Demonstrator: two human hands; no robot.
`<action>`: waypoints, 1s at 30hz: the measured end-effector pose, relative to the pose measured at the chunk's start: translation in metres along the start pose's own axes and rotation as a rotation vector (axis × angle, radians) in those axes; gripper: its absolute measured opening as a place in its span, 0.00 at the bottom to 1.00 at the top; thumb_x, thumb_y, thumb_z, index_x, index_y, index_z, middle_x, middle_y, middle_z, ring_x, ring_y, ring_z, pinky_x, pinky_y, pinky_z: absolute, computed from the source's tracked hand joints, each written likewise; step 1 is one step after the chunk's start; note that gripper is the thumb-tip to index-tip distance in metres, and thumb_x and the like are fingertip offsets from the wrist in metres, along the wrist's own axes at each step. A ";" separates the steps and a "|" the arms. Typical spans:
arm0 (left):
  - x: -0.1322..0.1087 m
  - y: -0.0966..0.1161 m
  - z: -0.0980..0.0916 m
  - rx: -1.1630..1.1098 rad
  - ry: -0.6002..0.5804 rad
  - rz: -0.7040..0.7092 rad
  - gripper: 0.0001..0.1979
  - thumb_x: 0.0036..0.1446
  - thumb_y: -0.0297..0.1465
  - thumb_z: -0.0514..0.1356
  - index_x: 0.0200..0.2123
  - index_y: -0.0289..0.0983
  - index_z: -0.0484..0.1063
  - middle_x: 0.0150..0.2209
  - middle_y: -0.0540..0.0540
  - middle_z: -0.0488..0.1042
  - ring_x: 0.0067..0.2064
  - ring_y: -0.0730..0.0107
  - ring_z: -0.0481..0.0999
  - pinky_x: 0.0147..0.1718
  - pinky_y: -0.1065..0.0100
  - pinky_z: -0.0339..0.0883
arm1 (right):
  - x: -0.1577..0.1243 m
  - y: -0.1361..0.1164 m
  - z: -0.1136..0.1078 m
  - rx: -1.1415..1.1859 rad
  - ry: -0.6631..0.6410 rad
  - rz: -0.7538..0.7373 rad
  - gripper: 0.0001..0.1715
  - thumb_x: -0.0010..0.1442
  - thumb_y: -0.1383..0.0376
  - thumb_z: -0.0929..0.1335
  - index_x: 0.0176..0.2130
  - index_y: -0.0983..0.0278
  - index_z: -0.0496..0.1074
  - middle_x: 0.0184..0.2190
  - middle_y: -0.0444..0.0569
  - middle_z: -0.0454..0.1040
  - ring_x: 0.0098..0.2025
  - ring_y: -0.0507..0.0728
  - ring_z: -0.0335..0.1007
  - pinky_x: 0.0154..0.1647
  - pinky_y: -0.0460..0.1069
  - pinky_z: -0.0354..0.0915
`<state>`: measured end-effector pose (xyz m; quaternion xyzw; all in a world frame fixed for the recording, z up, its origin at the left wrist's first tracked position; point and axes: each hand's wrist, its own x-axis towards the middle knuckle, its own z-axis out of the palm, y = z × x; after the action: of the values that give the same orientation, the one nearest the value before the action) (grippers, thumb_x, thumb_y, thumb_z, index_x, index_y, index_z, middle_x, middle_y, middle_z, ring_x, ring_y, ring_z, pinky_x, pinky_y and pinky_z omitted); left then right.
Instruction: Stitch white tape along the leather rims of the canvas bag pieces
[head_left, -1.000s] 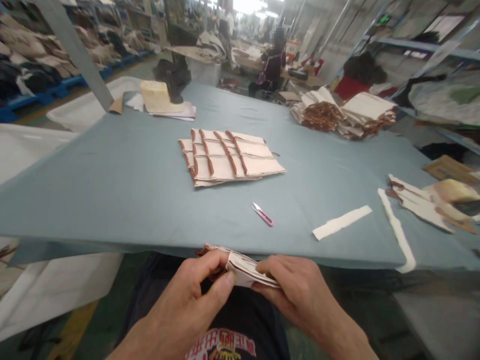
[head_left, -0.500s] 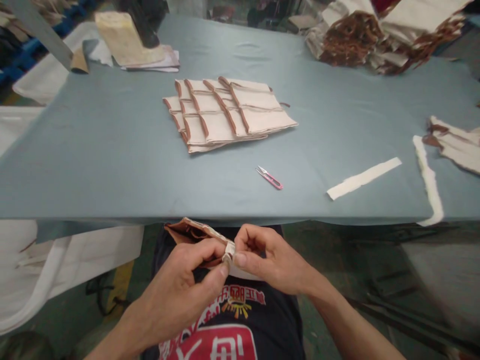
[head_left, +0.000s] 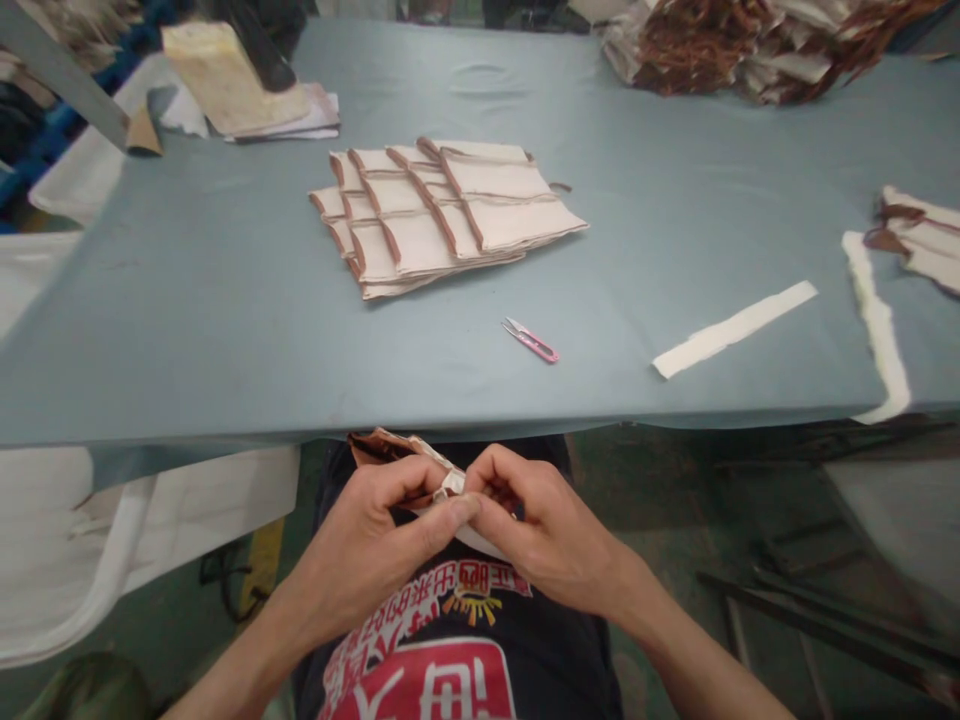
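Observation:
Over my lap, just below the table edge, my left hand [head_left: 409, 520] and my right hand [head_left: 529, 520] pinch a cream fabric piece with brown trim [head_left: 388, 442]. Both thumbs meet at a small white folded bit of it [head_left: 452, 484]. The rest of the piece pokes out past my left fingers, its brown inner side showing; much of it is hidden by my hands. On the table ahead lie pink-handled thread snips [head_left: 531, 341], blades pointing away to the left. Beyond them is an overlapping stack of similar cream pieces with brown edges [head_left: 442, 215].
Two pale strips [head_left: 735, 328] [head_left: 879, 325] lie at the right of the blue-green tabletop [head_left: 187, 350]. Another cream piece [head_left: 926, 235] rests at the right edge, a bundled heap [head_left: 690, 50] at the back. A yellowish block [head_left: 225, 75] stands back left, white bins [head_left: 112, 560] below left.
My thumbs have come together over the white bit, and my left thumb now touches the right. The view has shifted slightly; the things on the table lie as before.

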<state>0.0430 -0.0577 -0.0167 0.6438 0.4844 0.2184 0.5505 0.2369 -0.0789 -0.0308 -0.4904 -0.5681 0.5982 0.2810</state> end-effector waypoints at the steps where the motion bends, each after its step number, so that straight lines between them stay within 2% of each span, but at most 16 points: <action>1: 0.000 -0.001 0.001 0.011 -0.002 0.012 0.15 0.64 0.35 0.61 0.25 0.36 0.73 0.25 0.53 0.71 0.28 0.75 0.67 0.27 0.75 0.62 | -0.001 -0.001 0.000 -0.027 0.020 -0.009 0.13 0.69 0.59 0.67 0.33 0.63 0.68 0.25 0.39 0.68 0.25 0.49 0.60 0.25 0.45 0.53; 8: -0.002 -0.008 0.004 0.087 0.013 0.065 0.16 0.68 0.34 0.56 0.26 0.37 0.70 0.26 0.54 0.71 0.28 0.74 0.66 0.27 0.74 0.62 | -0.006 0.002 0.006 -0.204 0.120 -0.057 0.08 0.69 0.63 0.67 0.37 0.62 0.70 0.28 0.41 0.73 0.27 0.50 0.66 0.31 0.46 0.58; 14: -0.006 -0.018 0.010 0.129 0.111 0.129 0.15 0.71 0.32 0.54 0.33 0.37 0.76 0.29 0.51 0.78 0.30 0.72 0.74 0.31 0.72 0.65 | -0.001 0.010 0.016 -0.269 0.164 -0.040 0.07 0.69 0.61 0.67 0.39 0.62 0.72 0.31 0.44 0.76 0.29 0.52 0.69 0.33 0.47 0.60; 17: -0.009 -0.024 0.013 0.185 0.174 0.169 0.15 0.70 0.30 0.53 0.33 0.36 0.76 0.29 0.50 0.78 0.29 0.72 0.74 0.31 0.72 0.64 | 0.004 0.013 0.020 -0.311 0.173 -0.034 0.09 0.69 0.59 0.68 0.41 0.63 0.74 0.32 0.46 0.78 0.31 0.54 0.71 0.34 0.48 0.60; 19: -0.010 -0.030 0.015 0.192 0.244 0.148 0.14 0.69 0.29 0.54 0.31 0.36 0.75 0.27 0.51 0.77 0.28 0.72 0.73 0.31 0.71 0.63 | 0.009 0.015 0.024 -0.315 0.142 -0.024 0.11 0.69 0.58 0.67 0.40 0.62 0.74 0.30 0.45 0.77 0.30 0.53 0.70 0.33 0.48 0.59; 21: -0.011 -0.036 0.016 0.120 0.322 0.071 0.13 0.66 0.30 0.56 0.28 0.37 0.73 0.25 0.51 0.75 0.27 0.72 0.71 0.29 0.70 0.61 | 0.014 0.016 0.028 -0.336 0.118 -0.017 0.13 0.69 0.58 0.67 0.34 0.62 0.72 0.27 0.44 0.74 0.27 0.52 0.66 0.31 0.48 0.56; 25: -0.009 -0.051 0.022 -0.234 0.423 -0.117 0.14 0.60 0.35 0.62 0.23 0.37 0.68 0.23 0.54 0.67 0.26 0.74 0.63 0.27 0.71 0.57 | 0.026 0.023 0.041 -0.376 0.114 -0.079 0.16 0.68 0.61 0.65 0.28 0.61 0.63 0.24 0.42 0.68 0.25 0.52 0.61 0.30 0.49 0.50; 30: -0.004 -0.068 0.041 -0.510 0.506 -0.202 0.19 0.68 0.44 0.54 0.27 0.39 0.60 0.24 0.55 0.60 0.25 0.75 0.58 0.25 0.73 0.59 | 0.037 0.034 0.061 -0.107 0.158 -0.095 0.19 0.66 0.59 0.65 0.25 0.59 0.56 0.20 0.38 0.58 0.23 0.50 0.53 0.27 0.48 0.50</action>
<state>0.0485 -0.0864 -0.0909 0.3606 0.5964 0.4288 0.5749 0.1758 -0.0769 -0.0815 -0.5230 -0.5977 0.5125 0.3265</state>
